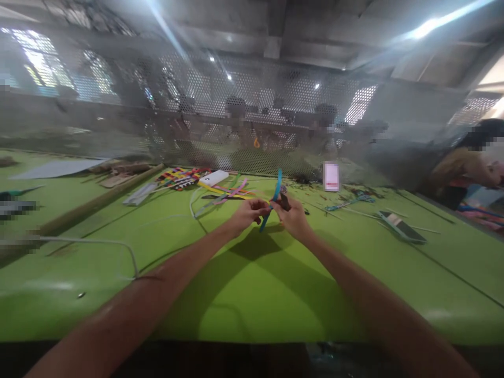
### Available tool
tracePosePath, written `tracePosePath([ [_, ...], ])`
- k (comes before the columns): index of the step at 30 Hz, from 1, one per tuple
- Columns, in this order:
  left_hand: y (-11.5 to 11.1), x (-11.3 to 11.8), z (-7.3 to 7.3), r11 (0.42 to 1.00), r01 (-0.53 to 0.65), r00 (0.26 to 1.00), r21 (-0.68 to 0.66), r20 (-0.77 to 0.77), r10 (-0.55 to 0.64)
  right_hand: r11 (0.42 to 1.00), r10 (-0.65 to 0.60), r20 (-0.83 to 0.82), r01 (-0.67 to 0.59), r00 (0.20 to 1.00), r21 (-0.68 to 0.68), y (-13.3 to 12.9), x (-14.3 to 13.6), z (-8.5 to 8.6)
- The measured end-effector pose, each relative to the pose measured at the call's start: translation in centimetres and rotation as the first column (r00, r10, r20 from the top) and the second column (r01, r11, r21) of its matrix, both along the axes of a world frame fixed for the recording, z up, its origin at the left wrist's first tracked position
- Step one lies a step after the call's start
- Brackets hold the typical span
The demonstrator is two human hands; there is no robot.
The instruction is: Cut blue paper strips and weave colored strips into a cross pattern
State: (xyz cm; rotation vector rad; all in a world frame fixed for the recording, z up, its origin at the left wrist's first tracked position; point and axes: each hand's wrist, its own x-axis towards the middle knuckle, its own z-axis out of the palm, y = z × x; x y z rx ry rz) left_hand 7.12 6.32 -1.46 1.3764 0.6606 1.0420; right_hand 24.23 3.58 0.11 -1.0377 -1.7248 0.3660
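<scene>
Both my hands meet above the green tabletop (260,294) around a narrow blue strip (279,181), which stands upright and slightly tilted. The fingers of my left hand (249,211) are pinched at the strip's middle, where a bit of yellow also shows. My right hand (293,216) is closed on the same strip, its fingertips close to those of the left. A small dark piece (285,201) shows at the right fingers; I cannot tell what it is. Behind the left hand lie loose coloured strips (232,193) in pink, yellow, green and black.
A white power bank (213,178) with a cable lies beside a multicoloured woven piece (183,178). A lit phone (331,176) stands at the back, before a perforated metal screen (255,126). A dark-faced block (402,227) lies right. Another person (464,163) is at far right.
</scene>
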Motion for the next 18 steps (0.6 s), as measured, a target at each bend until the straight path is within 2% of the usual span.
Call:
tracePosePath([
  [4,0.0,-0.4,0.0,0.999,0.047,0.998,-0.017,-0.041,-0.047,0.999,0.036,0.028,-0.036,0.999,-0.007,-0.2,0.4,0.0],
  [11,-0.3,-1.2,0.1,0.984,0.139,0.977,-0.107,-0.150,-0.154,0.993,0.116,0.170,-0.117,0.979,-0.001,-0.3,0.7,0.5],
  [18,0.1,-1.3,-0.1,0.984,0.120,0.979,-0.131,-0.146,-0.138,0.989,0.143,0.177,-0.146,0.974,0.005,-0.5,0.4,0.5],
])
